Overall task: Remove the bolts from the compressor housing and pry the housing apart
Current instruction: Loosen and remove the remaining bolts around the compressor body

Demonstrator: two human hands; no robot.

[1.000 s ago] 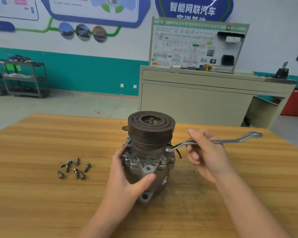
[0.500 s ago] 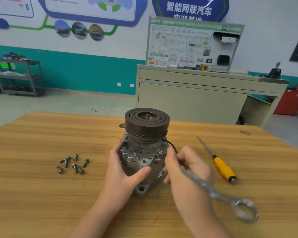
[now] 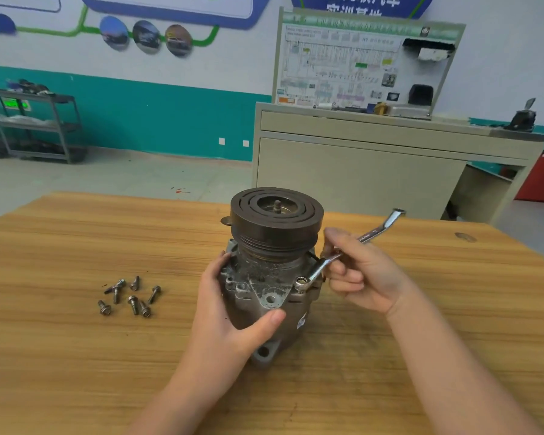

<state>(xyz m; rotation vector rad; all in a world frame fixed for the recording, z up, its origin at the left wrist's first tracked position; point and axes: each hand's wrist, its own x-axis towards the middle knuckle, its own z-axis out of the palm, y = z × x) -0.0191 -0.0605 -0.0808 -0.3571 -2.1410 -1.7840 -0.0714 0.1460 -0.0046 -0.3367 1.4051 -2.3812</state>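
Standing on wooden table (image 3: 76, 356) | compressor (image 3: 274, 277) | teal-banded wall (image 3: 157, 120)

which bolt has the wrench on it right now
The bolt on the housing's front right flange, under the wrench ring; the loose bolts lie on the table, left.

There is only one view, from a camera on the person's head. It looks forward and down, from close above and behind the hands. The left hand (image 3: 233, 312) and the right hand (image 3: 363, 274) are in the middle of the picture, with the forearms coming in from the bottom edge. The wooden table (image 3: 76, 356) fills the lower half around the hands. Beyond the hands, the view reaches the floor, a beige cabinet (image 3: 358, 171) and the far wall (image 3: 170, 98). The wide lens bends the edges.
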